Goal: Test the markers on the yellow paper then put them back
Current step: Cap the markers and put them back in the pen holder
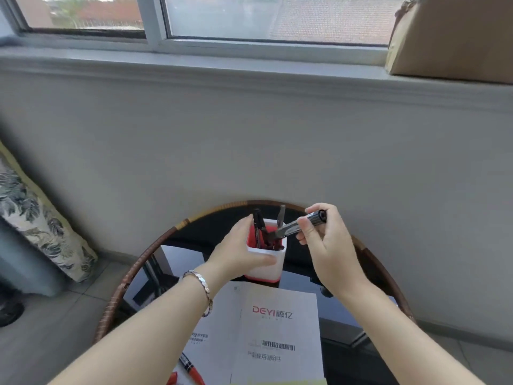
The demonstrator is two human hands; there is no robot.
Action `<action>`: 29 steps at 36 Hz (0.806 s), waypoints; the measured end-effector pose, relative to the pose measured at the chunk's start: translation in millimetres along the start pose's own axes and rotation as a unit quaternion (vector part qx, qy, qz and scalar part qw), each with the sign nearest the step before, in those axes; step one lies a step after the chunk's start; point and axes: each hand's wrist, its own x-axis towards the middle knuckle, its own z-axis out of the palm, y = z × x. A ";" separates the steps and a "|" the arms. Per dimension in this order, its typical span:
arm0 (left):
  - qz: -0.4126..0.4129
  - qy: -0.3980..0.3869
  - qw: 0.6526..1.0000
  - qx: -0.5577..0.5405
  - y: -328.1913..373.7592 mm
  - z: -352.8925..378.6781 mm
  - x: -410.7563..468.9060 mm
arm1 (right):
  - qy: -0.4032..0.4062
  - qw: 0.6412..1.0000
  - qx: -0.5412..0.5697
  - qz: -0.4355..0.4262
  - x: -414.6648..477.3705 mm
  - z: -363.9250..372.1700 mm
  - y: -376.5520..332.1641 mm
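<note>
A white pen holder [268, 266] with a red inside and base stands at the back of a round glass table. My left hand [241, 252] wraps around its left side. My right hand [326, 247] pinches a black marker [298, 225], tilted, its lower end inside the holder's mouth. Other dark markers [258, 227] stand upright in the holder. A strip of yellow paper [288, 382] shows at the bottom edge, under a white printed booklet [277, 326]. A red pen [191, 369] lies at the booklet's left edge, partly hidden by my left forearm.
The table's woven rim [133, 276] curves around the dark glass top. A grey wall rises right behind it, with a window sill above. A cardboard box [455, 40] sits on the sill at right. A patterned cushion [36, 218] leans at left.
</note>
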 end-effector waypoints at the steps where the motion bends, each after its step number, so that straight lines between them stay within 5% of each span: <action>1: 0.002 0.007 1.000 -0.002 0.0 1.7 -1.2 | -0.027 0.999 -0.024 0.007 4.3 4.3 3.3; 6: -0.001 0.048 0.999 -0.007 -3.4 10.5 -5.4 | -0.085 0.987 -0.133 0.005 9.6 28.5 24.7; 12: -0.005 0.067 0.998 -0.020 -0.8 11.4 -9.4 | 0.013 0.973 -0.225 -0.051 0.9 46.7 47.9; 17: 0.019 0.056 0.998 -0.020 1.4 9.8 -8.9 | 0.062 0.976 -0.178 -0.106 -7.8 47.1 44.3; 29: -0.048 0.042 0.998 -0.001 7.8 14.7 -18.1 | 0.039 0.963 -0.267 -0.027 -5.6 47.6 33.1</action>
